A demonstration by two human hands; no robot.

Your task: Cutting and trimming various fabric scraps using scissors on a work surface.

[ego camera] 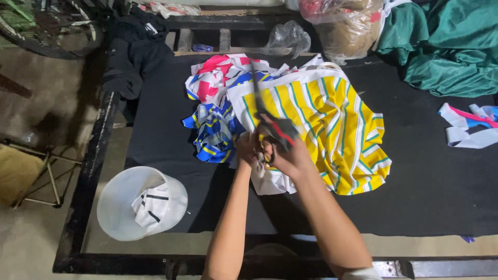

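Observation:
My right hand (290, 158) grips a pair of large scissors (267, 116) with dark and red handles, blades pointing away from me over a yellow cloth with white, green and blue stripes (337, 124). My left hand (248, 149) pinches the white near edge of that cloth (270, 181) right beside the scissor handles. Both hands meet at the cloth's near left corner. A heap of blue, white, pink and yellow fabric pieces (215, 103) lies just left of the striped cloth, all on a black table top (425, 181).
A translucent white plastic bucket (141, 203) holding fabric scraps stands at the table's near left edge. Loose white, pink and blue strips (469, 127) lie at the right. Green satin cloth (446, 41) and plastic bags (342, 26) sit at the back; dark garments (132, 52) hang at back left.

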